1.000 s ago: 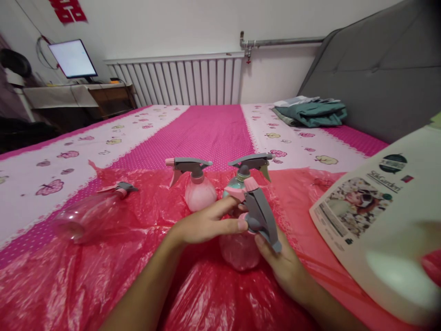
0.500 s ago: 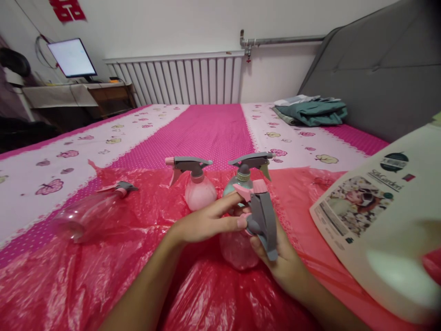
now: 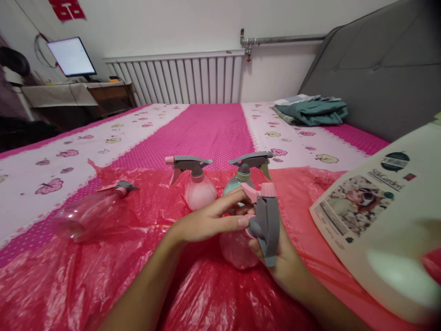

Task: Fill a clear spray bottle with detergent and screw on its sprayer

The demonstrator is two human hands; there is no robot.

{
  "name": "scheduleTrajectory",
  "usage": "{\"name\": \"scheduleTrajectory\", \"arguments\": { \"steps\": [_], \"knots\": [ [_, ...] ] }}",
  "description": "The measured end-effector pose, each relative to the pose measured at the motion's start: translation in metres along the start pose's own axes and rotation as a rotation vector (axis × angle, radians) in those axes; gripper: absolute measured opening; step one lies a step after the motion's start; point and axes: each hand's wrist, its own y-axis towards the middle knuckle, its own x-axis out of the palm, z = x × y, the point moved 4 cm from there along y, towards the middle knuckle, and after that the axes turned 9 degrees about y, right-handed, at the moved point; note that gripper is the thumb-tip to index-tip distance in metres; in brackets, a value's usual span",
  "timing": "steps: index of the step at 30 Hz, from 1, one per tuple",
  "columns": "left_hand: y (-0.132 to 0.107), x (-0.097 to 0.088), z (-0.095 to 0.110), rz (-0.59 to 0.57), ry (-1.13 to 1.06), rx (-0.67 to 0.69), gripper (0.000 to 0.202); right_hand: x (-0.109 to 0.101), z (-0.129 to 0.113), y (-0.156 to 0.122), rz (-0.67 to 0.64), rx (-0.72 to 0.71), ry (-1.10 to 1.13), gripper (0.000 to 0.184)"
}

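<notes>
Between my hands is a grey-and-pink trigger spray head (image 3: 270, 225), tilted over a round see-through bottle (image 3: 237, 253) on red plastic film. My left hand (image 3: 213, 220) is closed on the spray head's pink collar, thumb on top. Wrapped behind the grey part is my right hand (image 3: 287, 262), its fingers partly hidden. The bottle's neck is covered, so I cannot tell whether the head sits on it. Just beyond stand a pink spray bottle (image 3: 200, 194) and a green-tinted spray bottle (image 3: 231, 185), both upright with grey trigger tops.
Red film (image 3: 193, 294) covers the near part of the bed. An empty-looking spray bottle (image 3: 86, 216) lies on its side at left. A large white labelled jug (image 3: 389, 239) leans in at right. Folded clothes (image 3: 312, 112) lie near the grey headboard (image 3: 375, 69).
The spray head has shifted slightly right and down and turned a little more upright in my hands. My right fingers moved with it; the bottles stayed put.
</notes>
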Motion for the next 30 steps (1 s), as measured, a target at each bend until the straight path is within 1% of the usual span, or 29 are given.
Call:
{"name": "scheduleTrajectory", "arguments": {
  "steps": [3, 5, 7, 11, 16, 20, 24, 27, 30],
  "knots": [
    [-0.0011, -0.0011, -0.002, -0.011, 0.049, -0.002, 0.065, -0.0008, 0.0001, -0.0004, -0.006, 0.004, -0.018, 0.042],
    [-0.0023, -0.002, -0.005, -0.004, 0.081, -0.041, 0.075, -0.0006, -0.0001, -0.0003, -0.029, 0.015, -0.021, 0.042],
    [-0.0034, -0.0022, -0.0078, 0.0, 0.108, -0.09, 0.077, -0.0001, -0.0008, -0.0001, -0.052, 0.016, -0.013, 0.042],
    [-0.0038, -0.0011, -0.0084, -0.003, 0.124, -0.125, 0.07, 0.0005, -0.0022, 0.0004, -0.069, 0.021, -0.006, 0.044],
    [-0.0012, 0.0004, -0.0032, -0.026, 0.071, -0.055, 0.054, 0.0019, -0.0045, 0.0032, -0.065, 0.024, -0.006, 0.051],
    [-0.0011, 0.0, -0.0042, -0.048, 0.084, -0.025, 0.052, 0.0023, -0.005, 0.0057, -0.037, 0.032, 0.005, 0.052],
    [-0.0029, -0.0007, -0.0096, -0.037, 0.079, -0.037, 0.046, 0.0027, -0.0056, 0.0051, -0.058, 0.034, 0.024, 0.049],
    [-0.0021, -0.0003, -0.0081, -0.049, 0.072, 0.015, 0.04, 0.0016, -0.0056, 0.0033, -0.06, 0.024, 0.037, 0.044],
    [0.001, 0.0001, -0.0019, -0.071, 0.078, 0.08, 0.035, 0.0, -0.0038, 0.0022, -0.044, 0.013, 0.024, 0.043]
  ]
}}
